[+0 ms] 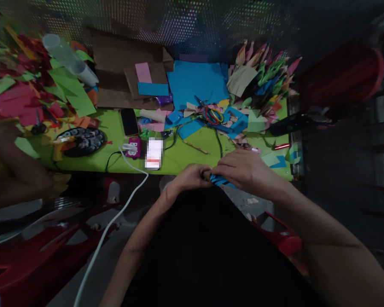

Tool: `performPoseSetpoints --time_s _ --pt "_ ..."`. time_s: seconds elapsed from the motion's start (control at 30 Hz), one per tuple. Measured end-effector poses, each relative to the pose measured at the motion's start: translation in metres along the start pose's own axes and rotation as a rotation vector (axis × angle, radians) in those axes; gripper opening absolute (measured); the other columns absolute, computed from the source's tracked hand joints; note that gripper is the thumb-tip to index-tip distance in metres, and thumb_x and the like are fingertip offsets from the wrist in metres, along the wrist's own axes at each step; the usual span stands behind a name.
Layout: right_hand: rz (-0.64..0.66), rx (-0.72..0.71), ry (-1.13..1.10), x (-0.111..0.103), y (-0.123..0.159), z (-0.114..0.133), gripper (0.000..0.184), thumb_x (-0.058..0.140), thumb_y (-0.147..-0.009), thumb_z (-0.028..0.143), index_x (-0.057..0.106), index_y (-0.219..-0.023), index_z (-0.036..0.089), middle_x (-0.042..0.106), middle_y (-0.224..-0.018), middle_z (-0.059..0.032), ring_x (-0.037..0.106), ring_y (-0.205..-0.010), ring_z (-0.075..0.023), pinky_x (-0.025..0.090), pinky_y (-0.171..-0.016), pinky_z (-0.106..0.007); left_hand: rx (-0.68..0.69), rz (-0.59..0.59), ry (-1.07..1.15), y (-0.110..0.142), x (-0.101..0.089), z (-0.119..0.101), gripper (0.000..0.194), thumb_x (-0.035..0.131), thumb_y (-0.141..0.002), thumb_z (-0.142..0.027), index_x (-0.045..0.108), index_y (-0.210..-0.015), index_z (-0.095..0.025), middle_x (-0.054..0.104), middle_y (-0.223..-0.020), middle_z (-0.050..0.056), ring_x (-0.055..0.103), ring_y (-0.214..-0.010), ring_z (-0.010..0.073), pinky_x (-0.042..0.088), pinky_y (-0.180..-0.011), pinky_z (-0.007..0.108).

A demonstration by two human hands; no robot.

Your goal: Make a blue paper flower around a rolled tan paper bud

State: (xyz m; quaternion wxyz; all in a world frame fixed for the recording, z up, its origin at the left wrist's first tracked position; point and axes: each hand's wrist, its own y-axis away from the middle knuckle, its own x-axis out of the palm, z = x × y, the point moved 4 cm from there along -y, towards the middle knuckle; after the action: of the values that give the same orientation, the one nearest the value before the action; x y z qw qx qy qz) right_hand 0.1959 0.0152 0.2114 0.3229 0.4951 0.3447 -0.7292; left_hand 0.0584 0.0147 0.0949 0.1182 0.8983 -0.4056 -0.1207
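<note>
Both hands meet just in front of the green table's near edge (185,164). My left hand (192,177) is closed, pinching one end of a small blue paper piece with dark stripes (220,181). My right hand (243,168) covers the same piece from above, its fingers curled over it. Most of the paper is hidden under the right hand. A thin wooden stick (196,147) lies on the table just beyond my hands.
Blue paper sheets (196,83), scissors with coloured handles (213,115), a phone (129,121), a white cable (115,217), a dark round tray (81,140) and folded paper flowers (265,72) crowd the table. Red plastic chairs (35,251) stand left. Another person's arm (16,157) reaches in at left.
</note>
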Motion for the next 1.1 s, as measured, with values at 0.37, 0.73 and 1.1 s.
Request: performPoseSetpoints --time_s 0.37,0.73,1.1 --pt "0.041 0.064 -0.033 -0.0004 0.0010 -0.0034 0.023 0.049 -0.098 0.020 0.071 -0.103 0.019 0.068 -0.080 -0.0068 0.057 -0.073 -0.0177 0.033 -0.067 -0.030 0.026 0.023 -0.046 -0.0027 0.0021 -0.0018 0.017 0.066 -0.070 -0.030 0.063 -0.079 -0.016 0.050 -0.069 -0.006 0.044 -0.069 0.0104 0.035 -0.063 0.021" --pt "0.001 0.075 -0.061 -0.0044 0.0034 -0.0050 0.020 0.051 -0.097 0.019 0.071 -0.099 0.019 0.070 -0.080 -0.0064 0.058 -0.072 -0.0167 0.034 -0.066 -0.030 0.019 0.037 0.020 -0.0032 0.0025 -0.0053 0.017 0.066 -0.070 -0.031 0.060 -0.076 -0.016 0.050 -0.069 -0.006 0.045 -0.067 0.0097 0.035 -0.061 0.021" --pt "0.086 0.080 0.026 -0.0042 -0.0012 -0.0029 0.024 0.046 -0.097 0.018 0.070 -0.093 0.017 0.065 -0.074 -0.0057 0.052 -0.068 -0.0167 0.030 -0.065 -0.031 0.006 0.006 -0.024 -0.0034 0.0009 -0.0074 0.019 0.066 -0.071 -0.032 0.055 -0.070 -0.016 0.044 -0.064 -0.007 0.039 -0.064 0.0086 0.030 -0.058 0.021"
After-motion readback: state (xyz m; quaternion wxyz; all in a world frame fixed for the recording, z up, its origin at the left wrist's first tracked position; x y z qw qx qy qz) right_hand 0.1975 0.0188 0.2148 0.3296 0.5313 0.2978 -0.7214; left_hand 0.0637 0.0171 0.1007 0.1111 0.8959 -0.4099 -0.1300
